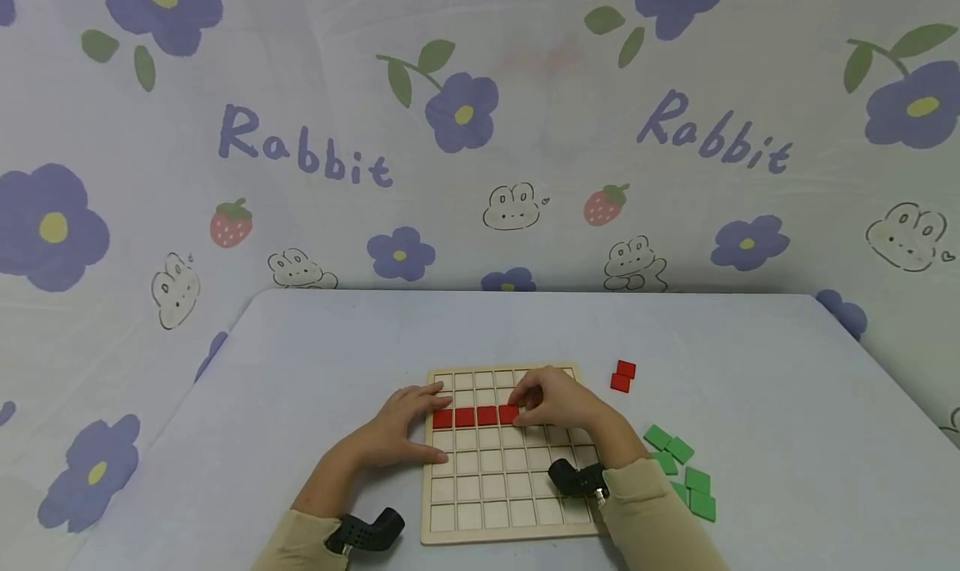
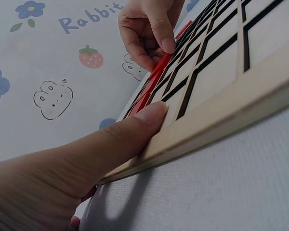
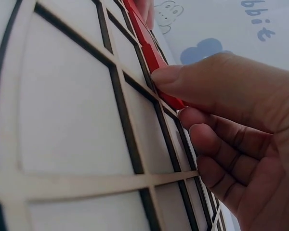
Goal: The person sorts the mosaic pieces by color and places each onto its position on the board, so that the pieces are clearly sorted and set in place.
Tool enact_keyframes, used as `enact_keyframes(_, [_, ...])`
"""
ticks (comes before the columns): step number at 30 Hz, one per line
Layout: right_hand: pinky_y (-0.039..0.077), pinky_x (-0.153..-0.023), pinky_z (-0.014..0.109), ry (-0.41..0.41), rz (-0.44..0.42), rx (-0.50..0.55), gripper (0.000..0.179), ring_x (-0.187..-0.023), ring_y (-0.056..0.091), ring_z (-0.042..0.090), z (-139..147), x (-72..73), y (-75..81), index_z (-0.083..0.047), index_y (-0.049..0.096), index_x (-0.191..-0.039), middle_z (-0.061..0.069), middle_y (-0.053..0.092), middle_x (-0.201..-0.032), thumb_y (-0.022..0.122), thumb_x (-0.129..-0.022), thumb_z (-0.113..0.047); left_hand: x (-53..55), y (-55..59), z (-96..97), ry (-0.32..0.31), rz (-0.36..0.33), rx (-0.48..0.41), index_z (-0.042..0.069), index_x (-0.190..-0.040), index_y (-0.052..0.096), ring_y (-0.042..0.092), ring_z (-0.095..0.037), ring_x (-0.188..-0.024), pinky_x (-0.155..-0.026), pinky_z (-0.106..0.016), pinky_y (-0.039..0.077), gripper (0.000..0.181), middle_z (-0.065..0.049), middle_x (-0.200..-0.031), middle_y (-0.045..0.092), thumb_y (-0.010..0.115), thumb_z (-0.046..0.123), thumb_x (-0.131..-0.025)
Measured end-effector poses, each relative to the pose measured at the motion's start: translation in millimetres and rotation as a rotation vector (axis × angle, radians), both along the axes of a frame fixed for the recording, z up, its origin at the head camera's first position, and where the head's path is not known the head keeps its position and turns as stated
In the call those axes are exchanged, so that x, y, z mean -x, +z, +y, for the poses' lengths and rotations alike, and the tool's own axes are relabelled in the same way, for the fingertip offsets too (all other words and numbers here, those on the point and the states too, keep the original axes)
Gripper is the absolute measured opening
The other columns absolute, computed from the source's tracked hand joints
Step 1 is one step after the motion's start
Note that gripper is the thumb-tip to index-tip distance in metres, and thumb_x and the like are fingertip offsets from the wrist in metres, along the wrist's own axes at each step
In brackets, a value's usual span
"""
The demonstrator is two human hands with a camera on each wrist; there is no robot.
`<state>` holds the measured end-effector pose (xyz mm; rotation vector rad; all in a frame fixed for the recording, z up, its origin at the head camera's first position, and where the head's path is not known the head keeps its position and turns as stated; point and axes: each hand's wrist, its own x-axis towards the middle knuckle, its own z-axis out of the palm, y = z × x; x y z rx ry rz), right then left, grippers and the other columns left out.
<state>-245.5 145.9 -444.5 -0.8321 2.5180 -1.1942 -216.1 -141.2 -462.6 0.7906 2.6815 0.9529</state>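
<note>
A wooden grid board [image 1: 427,504] lies on the table, its square cells framed by raised strips. Several red square tiles [image 1: 465,417] form a row from its left side, in the second row from the far edge. My right hand [image 1: 558,400] pinches the rightmost red tile [image 3: 169,98] between thumb and fingers at the end of that row. At the board's left edge rests my left hand [image 1: 397,429], fingers spread. Its thumb [image 2: 151,113] lies on the wooden rim in the left wrist view; the other fingers are mostly hidden there.
Two loose red tiles [image 1: 622,377] lie right of the board's far corner. Several green tiles [image 1: 697,481] are scattered nearer, beside the right forearm, which partly covers them. A white table [image 1: 337,329] stands before a patterned cloth [image 1: 315,62]. Both wrists carry black cameras [image 1: 375,531].
</note>
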Motion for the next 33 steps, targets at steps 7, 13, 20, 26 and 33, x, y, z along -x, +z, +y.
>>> enact_keyframes(7, [0.048,-0.062,0.021,-0.008,-0.009,0.006,0.021,-0.072,0.053,0.01,-1.0,0.7,0.3,-0.002,0.068,-0.094,0.007,0.063,-0.086,0.075,-0.075,-0.008,-0.4,2.2,0.0,-0.003,0.011,-0.007,0.014,-0.137,0.046,0.019,-0.035,-0.14,-0.111,-0.058,0.019,0.078,-0.007,-0.152,0.029,0.079,0.039,-0.071])
enact_keyframes(13, [0.049,-0.066,0.021,-0.014,0.007,-0.001,0.022,-0.076,0.054,0.01,1.7,0.7,0.6,-0.004,0.069,-0.096,0.007,0.064,-0.091,0.075,-0.076,-0.012,-0.4,2.1,-0.5,0.004,-0.004,0.003,0.016,-0.138,0.045,0.018,-0.034,-0.141,-0.112,-0.058,0.019,0.078,-0.006,-0.153,0.028,0.078,0.04,-0.072])
enact_keyframes(20, [0.049,-0.068,0.023,-0.056,0.01,0.033,0.025,-0.08,0.055,0.013,11.1,2.9,7.3,-0.003,0.069,-0.099,0.009,0.064,-0.097,0.073,-0.079,-0.016,-1.2,2.8,0.3,0.001,-0.01,-0.006,0.015,-0.138,0.046,0.018,-0.036,-0.14,-0.111,-0.059,0.019,0.078,-0.008,-0.153,0.028,0.078,0.04,-0.072])
enact_keyframes(26, [0.049,-0.072,0.025,-0.077,0.025,0.041,0.028,-0.081,0.056,0.014,23.1,6.7,13.4,0.0,0.068,-0.101,0.013,0.065,-0.098,0.073,-0.079,-0.017,-0.9,2.2,-0.1,0.0,-0.01,0.003,0.015,-0.138,0.046,0.018,-0.035,-0.141,-0.112,-0.058,0.018,0.078,-0.007,-0.153,0.029,0.078,0.04,-0.072])
enact_keyframes(33, [0.049,-0.07,0.029,-0.159,0.033,-0.01,0.03,-0.08,0.055,0.015,44.3,13.5,19.1,0.001,0.068,-0.103,0.013,0.065,-0.095,0.073,-0.079,-0.016,-0.7,0.9,0.0,-0.002,-0.004,0.001,0.014,-0.138,0.046,0.018,-0.036,-0.14,-0.111,-0.059,0.017,0.078,-0.008,-0.152,0.029,0.078,0.041,-0.072])
